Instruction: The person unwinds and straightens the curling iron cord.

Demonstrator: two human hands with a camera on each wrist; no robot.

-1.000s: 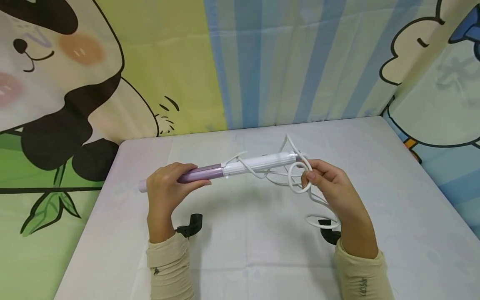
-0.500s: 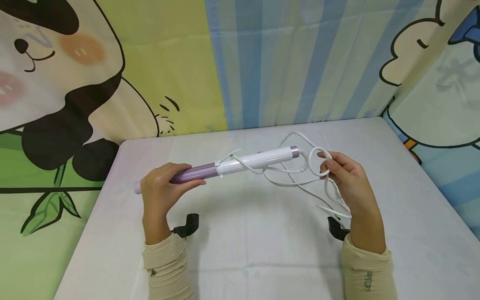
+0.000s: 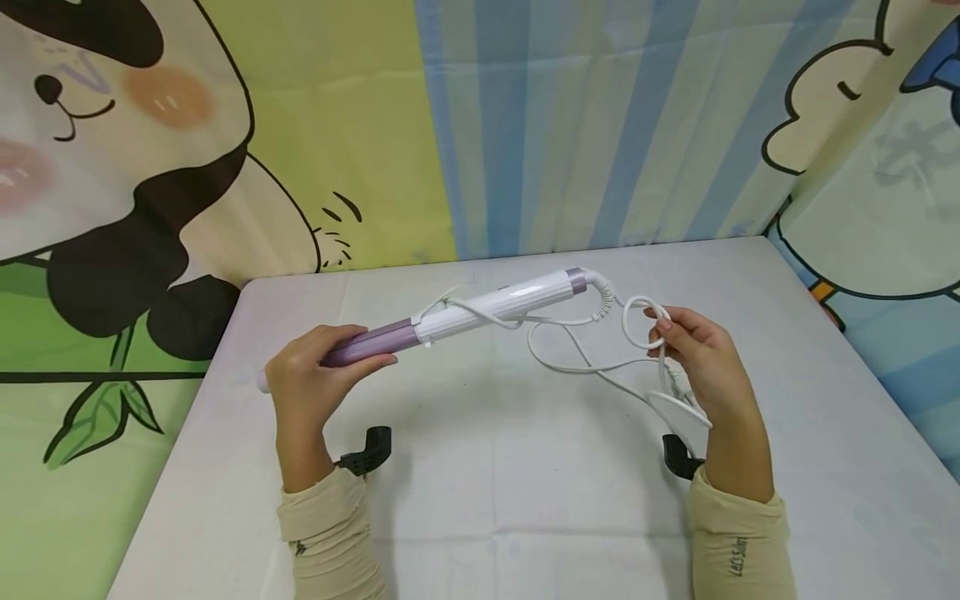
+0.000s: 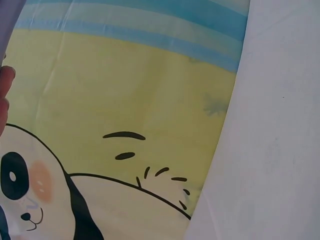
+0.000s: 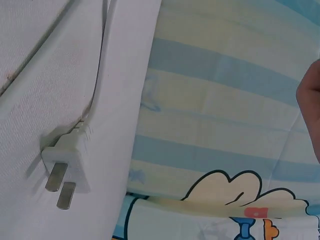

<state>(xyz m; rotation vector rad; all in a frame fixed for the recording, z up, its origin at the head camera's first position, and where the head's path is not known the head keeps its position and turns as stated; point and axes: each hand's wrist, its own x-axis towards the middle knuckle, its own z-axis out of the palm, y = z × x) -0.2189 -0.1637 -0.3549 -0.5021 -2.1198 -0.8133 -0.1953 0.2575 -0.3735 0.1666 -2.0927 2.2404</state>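
Observation:
My left hand (image 3: 315, 367) grips the purple barrel of a hair straightener (image 3: 495, 307), held up at a slant above the table. Its white ribbed handle points to the upper right. A white cord (image 3: 577, 370) wraps loosely around that handle and trails in loops toward my right hand (image 3: 697, 354), which pinches one loop between thumb and fingers. In the right wrist view, a two-pin plug (image 5: 67, 160) hangs at the cord's end, its metal prongs showing. Only some fingertips (image 4: 6, 85) and a strip of the purple barrel appear at the edge of the left wrist view.
Beneath both hands is a table (image 3: 487, 483) with a white cover. A printed curtain (image 3: 555, 125) with stripes and cartoon animals stands along its back and sides. Black wrist mounts (image 3: 367, 450) jut from both sleeves.
My right hand has moved rightward, drawing the cord away from the handle and spreading its loops. The handle end has risen, and my left hand has shifted slightly left with the straightener.

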